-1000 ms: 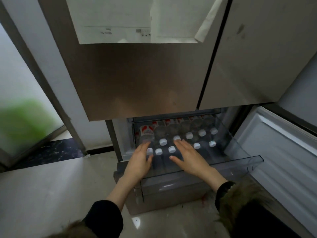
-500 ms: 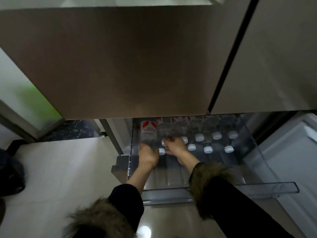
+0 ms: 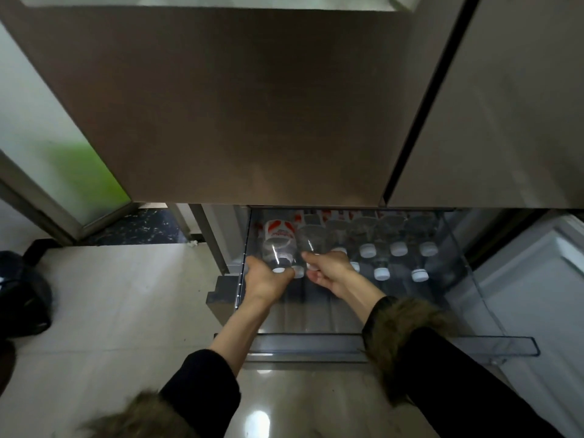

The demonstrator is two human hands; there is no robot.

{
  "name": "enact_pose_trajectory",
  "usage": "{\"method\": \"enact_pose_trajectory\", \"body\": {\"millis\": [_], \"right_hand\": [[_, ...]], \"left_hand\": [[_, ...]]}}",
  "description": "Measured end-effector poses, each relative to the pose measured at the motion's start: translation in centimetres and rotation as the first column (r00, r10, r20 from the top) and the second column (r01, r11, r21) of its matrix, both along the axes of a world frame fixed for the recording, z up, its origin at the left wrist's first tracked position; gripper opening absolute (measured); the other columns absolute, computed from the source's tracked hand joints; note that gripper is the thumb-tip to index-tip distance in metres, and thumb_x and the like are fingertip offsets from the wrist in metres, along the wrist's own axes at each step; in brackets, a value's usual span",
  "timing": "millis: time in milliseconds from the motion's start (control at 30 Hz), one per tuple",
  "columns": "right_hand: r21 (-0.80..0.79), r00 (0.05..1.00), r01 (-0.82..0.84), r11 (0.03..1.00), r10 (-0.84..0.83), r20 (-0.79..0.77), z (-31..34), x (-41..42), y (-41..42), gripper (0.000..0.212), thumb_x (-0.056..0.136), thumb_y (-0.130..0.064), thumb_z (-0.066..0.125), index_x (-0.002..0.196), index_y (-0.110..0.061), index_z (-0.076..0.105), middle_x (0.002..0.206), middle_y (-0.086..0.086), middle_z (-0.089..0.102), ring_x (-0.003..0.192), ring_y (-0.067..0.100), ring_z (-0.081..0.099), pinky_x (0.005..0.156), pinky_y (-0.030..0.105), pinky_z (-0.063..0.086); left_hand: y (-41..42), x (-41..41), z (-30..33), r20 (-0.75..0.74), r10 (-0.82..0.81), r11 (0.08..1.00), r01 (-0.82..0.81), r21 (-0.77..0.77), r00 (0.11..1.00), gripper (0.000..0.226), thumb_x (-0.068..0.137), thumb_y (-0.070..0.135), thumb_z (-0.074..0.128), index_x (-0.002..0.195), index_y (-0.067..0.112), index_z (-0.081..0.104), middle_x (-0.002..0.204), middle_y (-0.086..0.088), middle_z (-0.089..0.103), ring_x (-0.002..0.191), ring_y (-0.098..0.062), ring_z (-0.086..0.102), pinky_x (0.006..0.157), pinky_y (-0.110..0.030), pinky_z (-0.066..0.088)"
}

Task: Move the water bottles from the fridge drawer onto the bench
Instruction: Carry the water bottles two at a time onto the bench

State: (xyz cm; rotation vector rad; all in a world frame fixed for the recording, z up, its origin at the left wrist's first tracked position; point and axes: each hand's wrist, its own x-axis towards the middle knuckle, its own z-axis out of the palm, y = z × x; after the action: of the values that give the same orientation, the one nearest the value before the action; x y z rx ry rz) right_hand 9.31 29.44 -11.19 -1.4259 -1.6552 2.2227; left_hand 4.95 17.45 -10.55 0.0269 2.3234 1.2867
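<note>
Clear plastic fridge drawer [image 3: 392, 347] is still nearly full; my left hand [image 3: 264, 281] and right hand [image 3: 328, 270] each grip one water bottle [image 3: 279, 240]; none benched.

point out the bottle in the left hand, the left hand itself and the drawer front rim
red-labelled water bottle [image 3: 279, 237], head view, on its label
left hand [image 3: 265, 281], head view, back of the hand
fridge drawer [image 3: 316, 343], head view, clear front rim

Black sleeves [image 3: 202, 384] with brown furry cuffs [image 3: 398, 330].
</note>
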Motion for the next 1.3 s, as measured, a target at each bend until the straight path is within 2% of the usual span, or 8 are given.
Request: {"method": "enact_pose_trajectory", "body": {"millis": [167,333,433,600,733,933,1200,1300], "right_hand": [[0.172,0.999,-0.046,0.984,0.049,-0.009,2.2,2.5,-0.4,0.018,0.085,-0.015,0.064,0.075,-0.012,0.05,0.062,0.004,0.051,0.05,0.012,0.048,0.04,0.019,0.038],[0.538,0.998,-0.062,0.841,0.038,0.056,5.5,5.5,-0.9,0.02,0.081,-0.024,0.062,0.078,-0.011,0.048,0.06,0.005,0.06,0.038,0.007,0.052,0.043,0.02,0.039],[0.645,1.0,-0.002,0.764,0.018,-0.018,7.7,6.3,-1.3,0.023,0.08,-0.027,0.063,0.079,-0.012,0.045,0.085,0.015,0.066,0.048,0.014,0.061,0.04,0.019,0.042],[0.818,0.999,-0.034,0.574,0.033,0.018,10.1,6.9,-1.8,0.029,0.077,-0.033,0.064,0.074,-0.013,0.043,0.082,0.011,0.063,0.073,0.027,0.061,0.059,0.036,0.048],[0.851,0.989,-0.146,0.504,0.09,0.116,9.6,7.3,-2.5,0.029,0.076,-0.035,0.065,0.074,-0.013,0.045,0.084,0.013,0.063,0.08,0.03,0.06,0.062,0.039,0.048],[0.858,0.948,-0.311,0.409,0.201,0.248,8.8,7.6,-3.1,0.028,0.079,-0.037,0.066,0.083,-0.014,0.05,0.082,0.001,0.057,0.078,0.018,0.052,0.053,0.025,0.032],[0.861,0.943,-0.306,0.408,0.255,0.214,8.1,6.5,-2.6,0.031,0.079,-0.035,0.068,0.096,-0.01,0.06,0.088,0.001,0.061,0.078,0.013,0.052,0.05,0.018,0.033],[0.845,0.954,-0.265,0.464,0.254,0.16,7.6,6.0,-2.4,0.033,0.079,-0.036,0.069,0.098,-0.01,0.062,0.09,0.001,0.063,0.081,0.013,0.053,0.061,0.022,0.038]], "left_hand": [[-2.1,1.5,3.5,-0.184,-0.015,0.998,0.026,0.058,0.983,0.041,0.084,0.025,0.062,0.105,0.006,0.032,0.086,-0.004,0.049,0.074,-0.017,0.053,0.066,-0.032,0.043],[-4.6,1.3,6.5,-0.315,-0.008,0.998,0.027,0.054,0.949,0.033,0.087,0.029,0.058,0.102,0.011,0.034,0.095,-0.011,0.052,0.078,-0.021,0.053,0.062,-0.029,0.044],[-5.6,0.0,8.2,-0.379,-0.019,1.0,0.025,0.01,0.925,0.033,0.086,0.029,0.06,0.102,0.009,0.04,0.092,-0.009,0.051,0.079,-0.023,0.055,0.062,-0.033,0.049],[-6.6,-0.4,8.9,-0.405,-0.183,0.981,0.141,-0.131,0.896,0.03,0.087,0.031,0.059,0.098,0.01,0.04,0.091,-0.008,0.052,0.081,-0.027,0.059,0.072,-0.042,0.056],[-6.4,0.9,8.2,-0.462,-0.336,0.937,0.241,-0.254,0.821,0.03,0.088,0.031,0.058,0.101,0.009,0.043,0.094,-0.011,0.058,0.078,-0.022,0.054,0.065,-0.03,0.045],[-5.9,1.3,8.1,-0.478,-0.415,0.909,0.337,-0.244,0.774,0.031,0.086,0.034,0.06,0.104,0.012,0.047,0.093,-0.001,0.053,0.082,-0.017,0.053,0.068,-0.026,0.044],[-4.6,0.0,6.9,-0.564,-0.48,0.874,0.423,-0.239,0.673,0.026,0.085,0.033,0.061,0.102,0.015,0.053,0.101,-0.002,0.057,0.087,-0.016,0.055,0.075,-0.029,0.048],[-4.6,-0.5,6.2,-0.596,-0.449,0.889,0.399,-0.223,0.666,0.029,0.087,0.034,0.059,0.108,0.015,0.054,0.103,-0.001,0.055,0.089,-0.015,0.053,0.077,-0.027,0.046]]}}
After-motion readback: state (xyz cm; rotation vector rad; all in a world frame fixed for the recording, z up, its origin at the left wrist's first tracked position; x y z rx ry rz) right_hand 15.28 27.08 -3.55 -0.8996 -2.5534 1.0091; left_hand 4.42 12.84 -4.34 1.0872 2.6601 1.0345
